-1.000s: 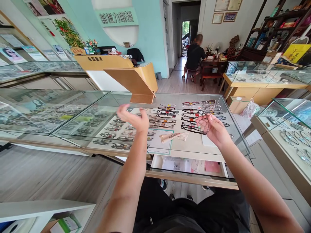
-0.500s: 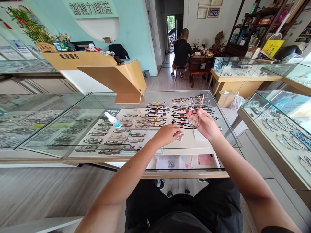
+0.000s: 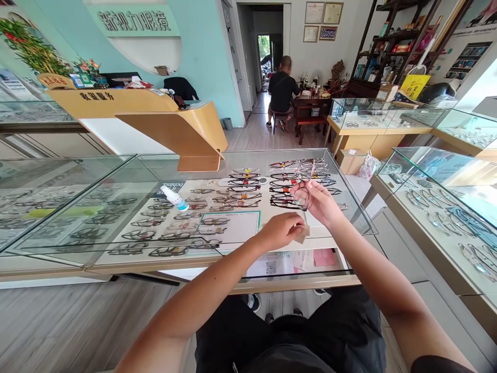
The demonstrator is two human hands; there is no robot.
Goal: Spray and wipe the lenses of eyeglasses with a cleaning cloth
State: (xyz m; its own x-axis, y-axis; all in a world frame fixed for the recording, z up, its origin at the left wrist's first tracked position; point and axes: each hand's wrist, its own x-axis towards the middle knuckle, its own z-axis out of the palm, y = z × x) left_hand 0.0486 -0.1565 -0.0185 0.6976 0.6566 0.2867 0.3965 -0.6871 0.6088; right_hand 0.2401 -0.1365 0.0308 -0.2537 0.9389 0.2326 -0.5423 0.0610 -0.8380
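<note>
My right hand (image 3: 320, 203) is closed on a pair of thin-framed glasses (image 3: 304, 181), held up above the glass display counter (image 3: 248, 160). My left hand (image 3: 281, 230) is closed in a pinch on a small beige cloth (image 3: 302, 234), just below and to the left of the glasses. A small white spray bottle (image 3: 174, 198) with a blue band lies on the counter top to the left. Rows of spectacle frames (image 3: 272, 184) lie inside the case under the glass.
More glass cases stand at the left (image 3: 58, 186) and the right (image 3: 446, 197). A wooden reception desk (image 3: 155, 119) is behind the counter. A person in black (image 3: 281, 90) sits at a far table with their back turned. Shelves (image 3: 399, 46) line the right wall.
My left hand came down from mid-air onto the beige cloth, picked it up and drew it toward me. The spray bottle now lies on the counter. The glasses stayed in my right hand.
</note>
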